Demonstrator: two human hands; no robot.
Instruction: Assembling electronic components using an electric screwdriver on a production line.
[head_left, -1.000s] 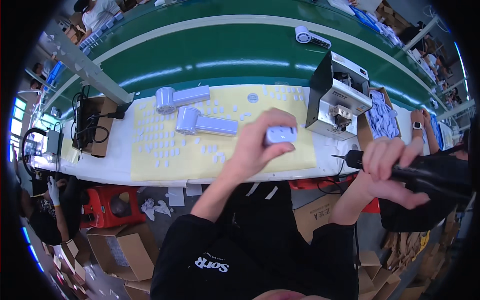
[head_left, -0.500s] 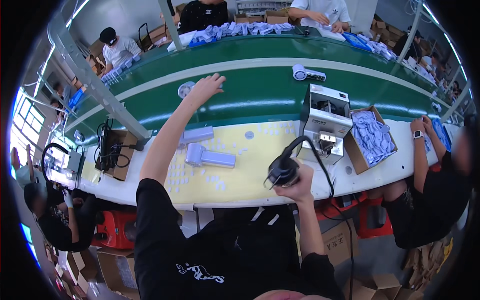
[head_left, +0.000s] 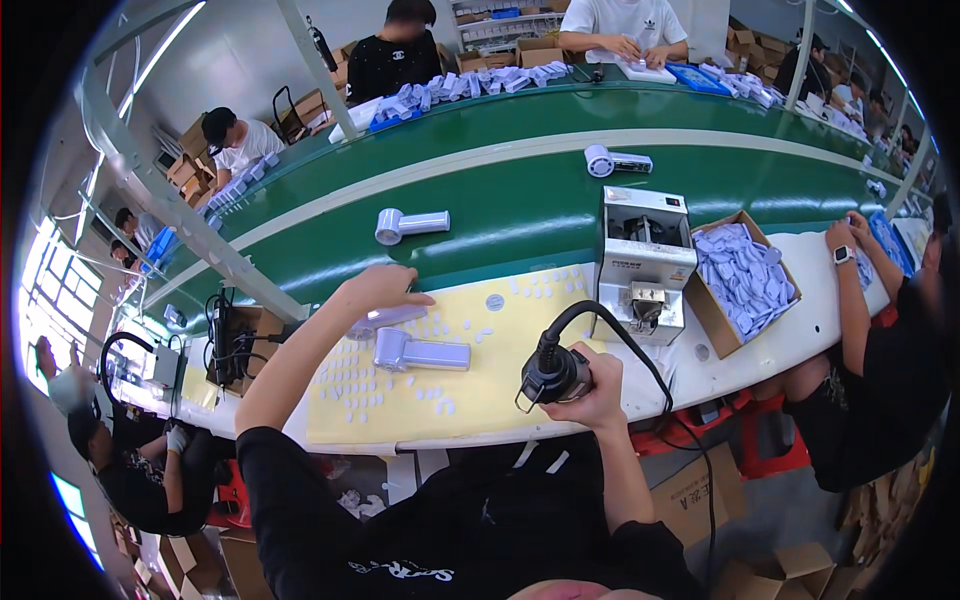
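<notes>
1. Right hand (head_left: 598, 392) grasps a black corded tool (head_left: 560, 378) above the near side of the yellow sheet (head_left: 500, 408); cord (head_left: 650, 358) loops off to the right.
2. Left hand (head_left: 378, 288) is at the farther pale device (head_left: 400, 316), fingers partly bent; cannot tell whether they grip it.
3. Nearer pale device (head_left: 436, 355) lies on the sheet, handle pointing right; small white pieces (head_left: 345, 378) lie to its left and near side.
4. Judgement: good handling calls for lifting a device clear rather than dragging it through the pieces, with tool and cord held off the sheet.
</notes>
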